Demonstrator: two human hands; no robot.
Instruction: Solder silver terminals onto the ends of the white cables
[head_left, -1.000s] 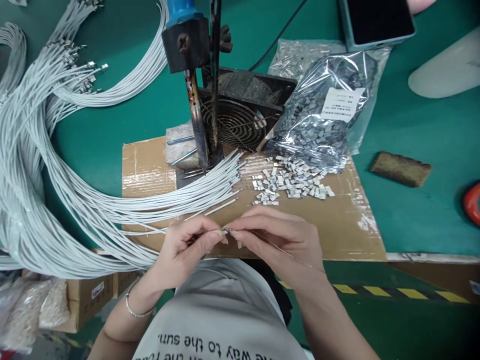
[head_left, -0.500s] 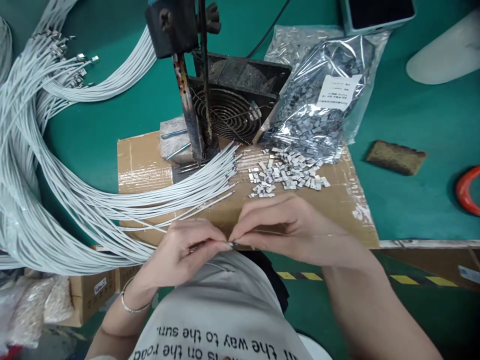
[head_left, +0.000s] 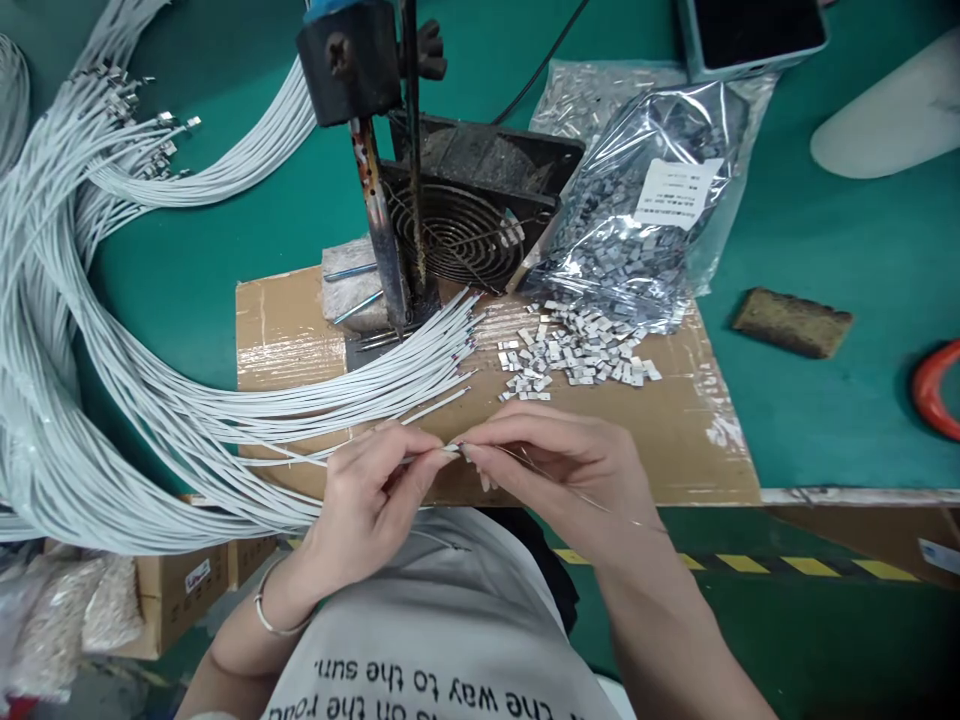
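Note:
My left hand (head_left: pixel 375 500) pinches a white cable (head_left: pixel 451 448) close to its end, above the front edge of the cardboard. Thumb and forefinger of my right hand (head_left: pixel 577 465) close at the tip of that cable. A thin solder wire (head_left: pixel 600 506) runs from these fingers back across the palm to the wrist. What sits at the very tip is too small to make out. Beyond my hands lies a bundle of white cables (head_left: pixel 330 400), ends pointing right. A pile of small metal-and-white connectors (head_left: pixel 577 345) is spread on the cardboard.
A soldering iron (head_left: pixel 384 230) hangs tip-down in a stand, in front of a black fan (head_left: pixel 465 230). Behind the connectors lies a plastic bag of parts (head_left: pixel 630 230). A brown sponge (head_left: pixel 793 322) and red ring (head_left: pixel 937 390) are at the right. Cardboard (head_left: pixel 675 440) covers the bench front.
Both hands have risen slightly from the bench edge. My right hand has turned, its fingers now at the cable's tip, and the solder wire slants downward across the palm.

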